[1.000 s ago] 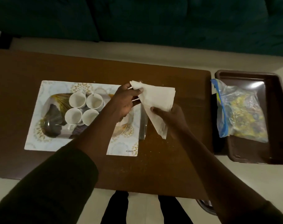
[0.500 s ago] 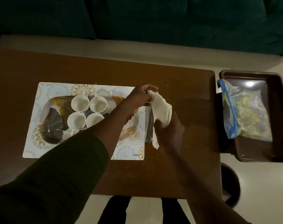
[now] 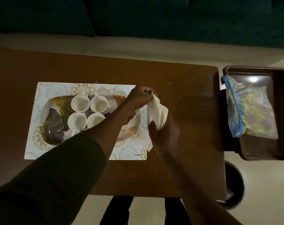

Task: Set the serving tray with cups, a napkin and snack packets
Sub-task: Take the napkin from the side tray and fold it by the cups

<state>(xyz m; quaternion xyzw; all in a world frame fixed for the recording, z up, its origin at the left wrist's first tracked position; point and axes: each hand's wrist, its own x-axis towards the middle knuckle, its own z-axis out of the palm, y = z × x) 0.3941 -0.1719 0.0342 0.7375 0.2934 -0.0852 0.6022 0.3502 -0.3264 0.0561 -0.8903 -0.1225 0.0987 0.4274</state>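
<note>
A white napkin [image 3: 158, 113] is bunched between both hands just past the right end of the serving tray [image 3: 52, 125]. My left hand [image 3: 138, 98] pinches its top edge and my right hand [image 3: 164, 132] grips its lower part. The tray has a dark and gold leaf pattern and carries several white cups [image 3: 80, 103] grouped at its middle. It rests on a patterned white placemat [image 3: 45, 88]. A clear zip bag of yellow snack packets [image 3: 251, 111] lies in a brown tub [image 3: 280, 75] at the far right.
The brown table [image 3: 186, 78] ends just left of the tub. A dark round bin [image 3: 235, 184] stands on the floor by the table's near right corner. A dark sofa [image 3: 154, 17] runs along the far side.
The napkin was spread flat between my hands a second ago. It is now gathered into a narrow bunch, and both hands have drawn closer together and lower.
</note>
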